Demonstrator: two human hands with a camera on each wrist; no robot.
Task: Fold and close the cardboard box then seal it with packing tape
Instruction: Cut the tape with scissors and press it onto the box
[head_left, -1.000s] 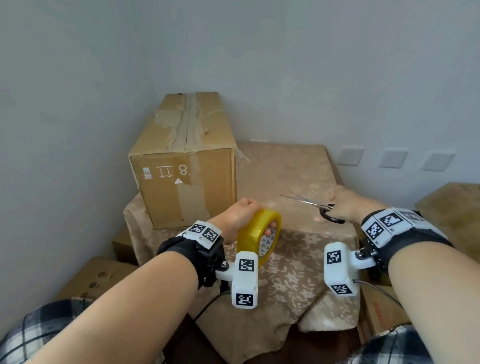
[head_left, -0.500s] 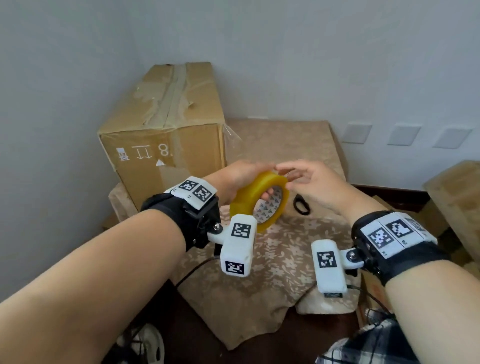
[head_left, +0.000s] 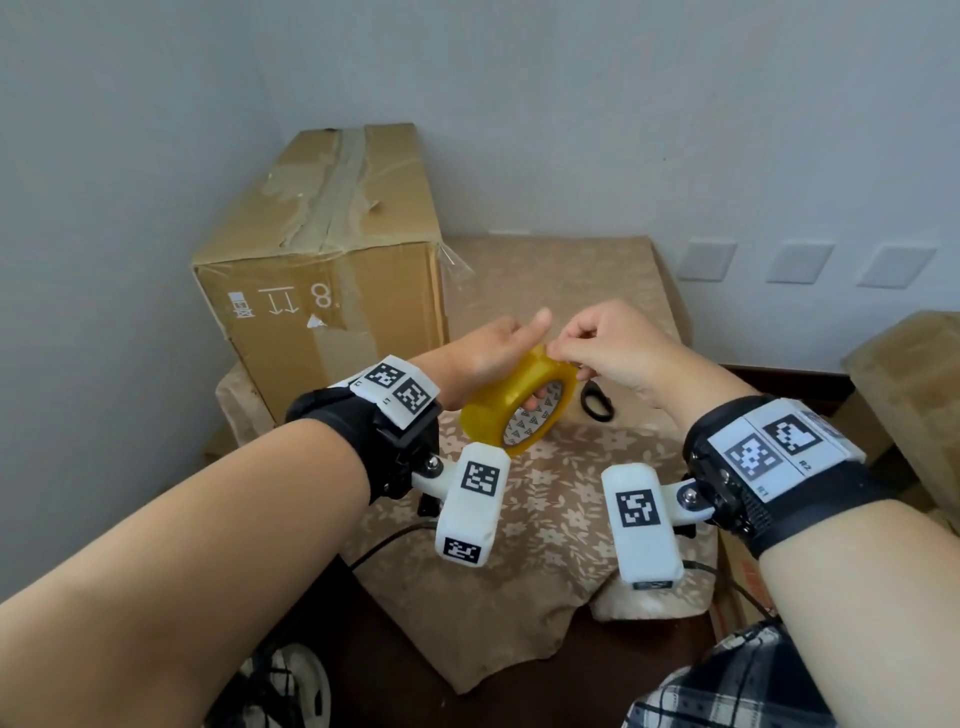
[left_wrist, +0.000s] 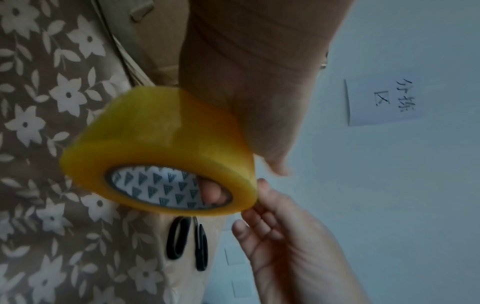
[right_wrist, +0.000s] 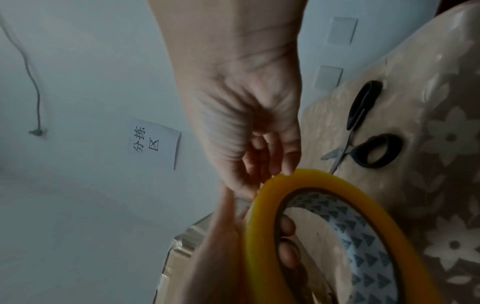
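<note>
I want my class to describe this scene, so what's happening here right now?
A person is getting tape ready. The left hand holds a yellow tape roll, fingers through its core, while the right hand picks at its rim. The scissors lie on the floral cloth. The cardboard box stands closed.

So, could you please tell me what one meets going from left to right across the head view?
Brown cardboard box → left hand → yellow roll of packing tape → black-handled scissors → right hand.
</note>
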